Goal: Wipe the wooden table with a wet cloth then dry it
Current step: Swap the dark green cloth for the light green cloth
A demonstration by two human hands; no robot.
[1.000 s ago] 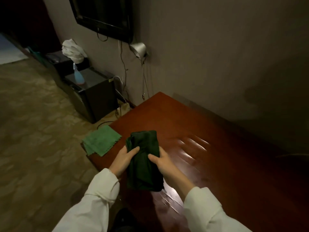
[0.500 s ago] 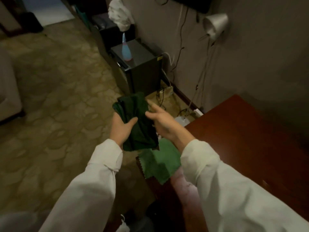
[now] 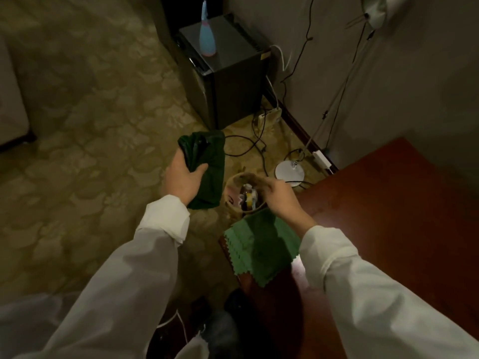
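Observation:
My left hand point(image 3: 183, 178) grips a folded dark green cloth point(image 3: 208, 161) and holds it out over the carpet, left of the table. My right hand point(image 3: 278, 196) hovers above the table's corner with its fingers loosely curled and nothing in them. A lighter green cloth point(image 3: 259, 248) with zigzag edges lies on that corner, partly hanging over the edge. The red-brown wooden table point(image 3: 404, 216) fills the right side.
A small bin point(image 3: 234, 189) with rubbish stands on the floor by the table corner. Behind it are a lamp base point(image 3: 289, 171), cables, a power strip point(image 3: 267, 117) and a dark cabinet point(image 3: 228, 81) with a blue spray bottle point(image 3: 206, 35). Patterned carpet point(image 3: 90, 125) covers the left.
The view swung left and down from the table to the floor. My left hand carried the dark cloth off the table over the carpet; my right hand let go of it.

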